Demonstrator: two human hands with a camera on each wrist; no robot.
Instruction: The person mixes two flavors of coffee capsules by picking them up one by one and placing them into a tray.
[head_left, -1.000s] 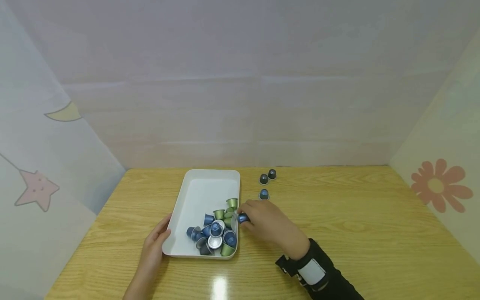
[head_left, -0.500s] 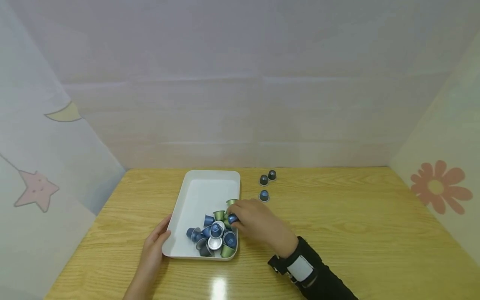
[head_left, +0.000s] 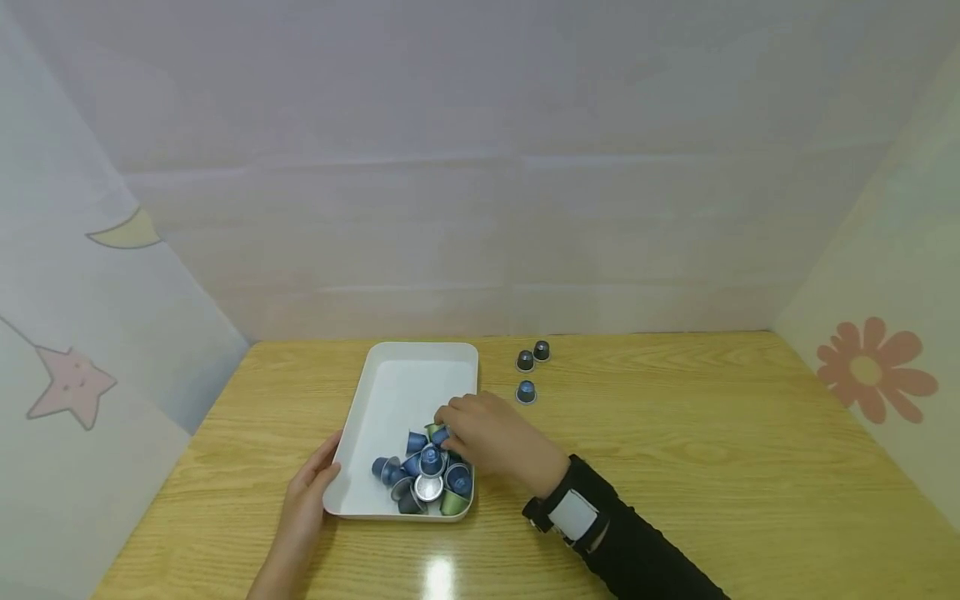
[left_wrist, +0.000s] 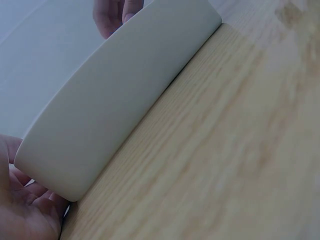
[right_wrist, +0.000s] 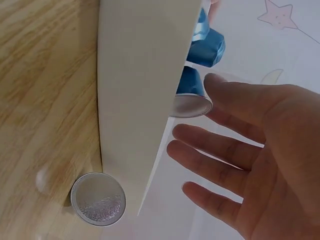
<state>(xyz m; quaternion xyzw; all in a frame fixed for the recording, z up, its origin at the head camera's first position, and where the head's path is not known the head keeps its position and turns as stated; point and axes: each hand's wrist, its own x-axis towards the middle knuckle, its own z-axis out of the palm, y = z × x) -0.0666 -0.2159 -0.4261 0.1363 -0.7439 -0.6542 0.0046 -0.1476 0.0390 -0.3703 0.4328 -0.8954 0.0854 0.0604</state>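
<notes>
A white tray (head_left: 401,383) holds a pile of blue, green and dark coffee capsules (head_left: 431,460) at its near right end. My left hand (head_left: 306,483) grips its left side; in the left wrist view the fingers (left_wrist: 32,210) reach under the tray corner. Over the pile, my right hand (head_left: 495,437) pinches a blue coffee capsule (head_left: 441,437) between thumb and fingertips. From the right wrist, a blue capsule with a silver lid (right_wrist: 191,102) shows at the thumb tip, partly behind the tray wall. The hand hides part of the pile.
Several dark capsules stand on the wooden table (head_left: 675,433) right of the tray, including a blue-topped one (head_left: 527,392). In the right wrist view, a round silver lid (right_wrist: 98,199) faces the camera beside the tray's outer wall. Pale cloth walls surround the table.
The right hand has moved left from the tray's right rim to above the pile, carrying the blue coffee capsule. The left hand and tray have stayed in place.
</notes>
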